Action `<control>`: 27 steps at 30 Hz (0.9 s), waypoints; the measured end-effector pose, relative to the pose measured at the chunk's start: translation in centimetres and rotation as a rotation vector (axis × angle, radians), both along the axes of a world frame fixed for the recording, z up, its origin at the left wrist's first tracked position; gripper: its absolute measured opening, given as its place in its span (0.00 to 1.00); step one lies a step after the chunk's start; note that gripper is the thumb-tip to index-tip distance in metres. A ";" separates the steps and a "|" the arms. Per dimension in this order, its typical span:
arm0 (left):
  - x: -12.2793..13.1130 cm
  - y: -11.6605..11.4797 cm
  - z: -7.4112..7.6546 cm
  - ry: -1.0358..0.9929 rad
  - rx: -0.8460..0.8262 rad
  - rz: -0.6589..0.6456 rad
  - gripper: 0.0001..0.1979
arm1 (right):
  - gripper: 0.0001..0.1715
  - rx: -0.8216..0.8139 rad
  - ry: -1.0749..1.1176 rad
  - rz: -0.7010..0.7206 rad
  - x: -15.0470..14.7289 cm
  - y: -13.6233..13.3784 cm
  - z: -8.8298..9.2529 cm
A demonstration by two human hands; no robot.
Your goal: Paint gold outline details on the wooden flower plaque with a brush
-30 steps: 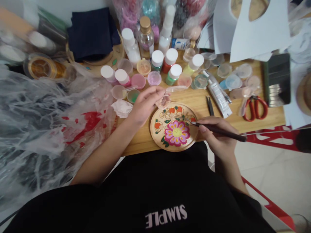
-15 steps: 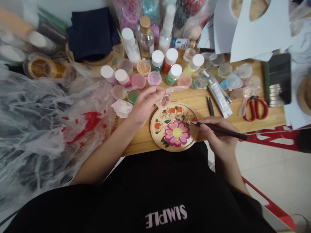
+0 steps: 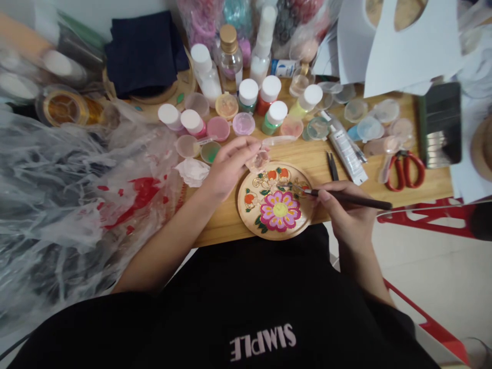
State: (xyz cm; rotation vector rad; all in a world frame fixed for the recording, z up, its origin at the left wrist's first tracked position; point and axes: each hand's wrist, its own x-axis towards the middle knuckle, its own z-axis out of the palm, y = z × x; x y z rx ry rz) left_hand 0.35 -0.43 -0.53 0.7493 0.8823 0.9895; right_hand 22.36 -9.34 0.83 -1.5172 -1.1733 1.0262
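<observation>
A round wooden disc (image 3: 249,218) painted with a pink flower, orange blossoms and green leaves lies at the table's near edge. My right hand (image 3: 346,218) is closed on a dark paintbrush (image 3: 353,199), whose tip touches the disc's upper right part. My left hand (image 3: 228,166) rests at the disc's upper left rim, fingers pinched on a small clear cup (image 3: 259,161).
Several white-capped paint bottles (image 3: 269,95) and small open paint pots (image 3: 219,128) crowd the table behind the disc. Tweezers (image 3: 332,166), a glue tube (image 3: 346,151) and red scissors (image 3: 405,171) lie to the right. Crumpled plastic bags (image 3: 77,195) fill the left. A phone (image 3: 440,125) sits far right.
The brush and my right hand have shifted slightly up and left across the disc. My left hand has stayed put.
</observation>
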 end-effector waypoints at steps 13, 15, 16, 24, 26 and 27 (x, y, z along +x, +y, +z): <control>0.1 0.0 0.1 0.015 0.001 0.015 0.08 | 0.02 -0.004 0.028 -0.031 0.2 0.0 -0.2; 0.1 0.0 0.2 0.001 0.000 0.010 0.08 | 0.02 -0.005 0.018 -0.031 0.1 0.0 -0.1; 0.1 0.0 0.2 -0.009 0.001 0.009 0.08 | 0.02 -0.005 0.012 -0.031 0.1 0.0 0.0; 0.0 0.0 0.1 -0.022 0.002 0.009 0.09 | 0.02 -0.007 0.017 -0.035 0.1 0.0 0.0; 0.0 0.0 0.1 -0.014 0.002 0.007 0.09 | 0.02 -0.011 0.033 -0.040 0.1 -0.1 0.0; 0.0 0.0 0.1 -0.012 0.001 0.006 0.09 | 0.01 -0.013 0.038 -0.037 0.2 -0.1 -0.1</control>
